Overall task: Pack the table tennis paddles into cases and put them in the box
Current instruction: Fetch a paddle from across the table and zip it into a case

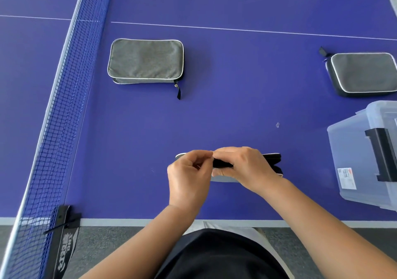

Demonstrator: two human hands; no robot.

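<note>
A grey paddle case [271, 162] with black sides is held edge-on just above the blue table, near its front edge. My right hand [242, 167] grips the case around its middle. My left hand [189, 171] pinches something small at the case's left end, most likely the zipper pull, though my fingers hide it. A second grey case [146, 60] lies flat and zipped at the back left, its black pull hanging at the front right corner. A third grey case [363, 72] lies at the back right. No paddle shows.
A clear plastic box [352, 149] with a black latch stands at the right edge of the table. The blue net [62, 106] runs along the left side, clamped at the front by a black post [64, 225]. A small clear scrap [277, 124] lies mid-table.
</note>
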